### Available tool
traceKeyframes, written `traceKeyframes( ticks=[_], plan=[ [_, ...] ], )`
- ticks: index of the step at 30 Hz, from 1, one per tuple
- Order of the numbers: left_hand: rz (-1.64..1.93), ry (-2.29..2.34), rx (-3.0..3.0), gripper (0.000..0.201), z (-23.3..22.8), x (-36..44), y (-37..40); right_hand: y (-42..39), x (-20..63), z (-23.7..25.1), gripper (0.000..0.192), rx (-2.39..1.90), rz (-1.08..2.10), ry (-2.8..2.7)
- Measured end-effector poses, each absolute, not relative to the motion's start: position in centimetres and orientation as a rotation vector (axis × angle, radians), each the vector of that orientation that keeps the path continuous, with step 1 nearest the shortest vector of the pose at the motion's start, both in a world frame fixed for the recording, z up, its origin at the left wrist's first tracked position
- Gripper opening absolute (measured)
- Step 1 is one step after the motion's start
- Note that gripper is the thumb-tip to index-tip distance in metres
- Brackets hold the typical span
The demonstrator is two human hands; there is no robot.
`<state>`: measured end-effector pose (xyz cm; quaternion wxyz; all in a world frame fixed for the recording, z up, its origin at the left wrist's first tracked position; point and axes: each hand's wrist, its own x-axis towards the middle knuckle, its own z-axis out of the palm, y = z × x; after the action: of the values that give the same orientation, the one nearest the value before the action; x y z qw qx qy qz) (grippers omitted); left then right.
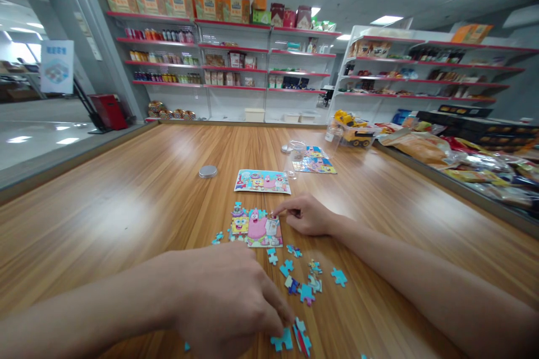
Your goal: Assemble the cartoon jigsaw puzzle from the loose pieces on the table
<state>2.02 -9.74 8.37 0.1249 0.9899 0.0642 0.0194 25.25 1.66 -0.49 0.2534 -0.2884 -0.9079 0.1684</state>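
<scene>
On the wide wooden bench (pixel 126 196), a half-built cartoon jigsaw panel (pixel 255 228) is being filled in. The right hand (pixel 305 215) pinches a piece at its edge; the left hand (pixel 227 297) fingers loose blue pieces (pixel 295 280). Next needs matching tabs.

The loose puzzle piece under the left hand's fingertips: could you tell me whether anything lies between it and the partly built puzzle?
Yes. Between the loose piece at the left hand and the partly built puzzle lie several scattered pieces on the table. The right hand touches the puzzle's right edge.
</scene>
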Motion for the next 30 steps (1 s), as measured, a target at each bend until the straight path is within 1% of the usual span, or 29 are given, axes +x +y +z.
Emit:
traceKeyframes(
  ticks=[4,9,13,16,19,21,23,25,28,30],
  plan=[
    [-0.057,0.093,2.8,0.039,8.6,2.4,-9.9,1.7,25.3,-0.5,0.04,-0.79,0.469,-2.478],
    [0.012,0.123,2.813,0.039,8.0,2.3,-9.6,1.7,25.3,-0.4,0.039,-0.82,0.514,-2.473],
    [-0.015,0.172,2.858,0.038,8.0,2.3,-9.3,1.6,25.2,-0.4,0.037,-0.864,0.62,-2.431],
    [0.02,0.293,2.962,0.04,7.5,2.4,-8.9,1.8,25.4,0.2,0.027,-0.894,0.796,-2.31],
    [0.053,0.348,3.007,0.045,6.5,2.5,-8.3,2.4,25.9,1.3,0.012,-0.906,1.107,-2.216],
    [0.09,0.318,2.994,0.045,6.0,2.5,-8.0,2.8,26.3,2.2,0.025,-0.913,1.354,-2.269],
    [0.204,0.288,3.017,0.042,5.4,2.3,-7.4,3.1,26.5,3.1,0.039,-0.92,1.566,-2.419],
    [0.47,0.297,3.077,0.037,4.8,1.7,-6.4,3.2,26.8,3.8,0.043,-0.955,1.683,-2.59],
    [1.027,0.428,3.056,0.03,3.3,0.3,-3.7,2.9,26.9,4.4,0.044,-1.132,1.728,-2.773],
    [1.16,0.518,2.965,0.028,2.2,-0.9,-1.8,2.6,26.8,4.7,0.047,-1.282,1.728,-2.843]
  ],
)
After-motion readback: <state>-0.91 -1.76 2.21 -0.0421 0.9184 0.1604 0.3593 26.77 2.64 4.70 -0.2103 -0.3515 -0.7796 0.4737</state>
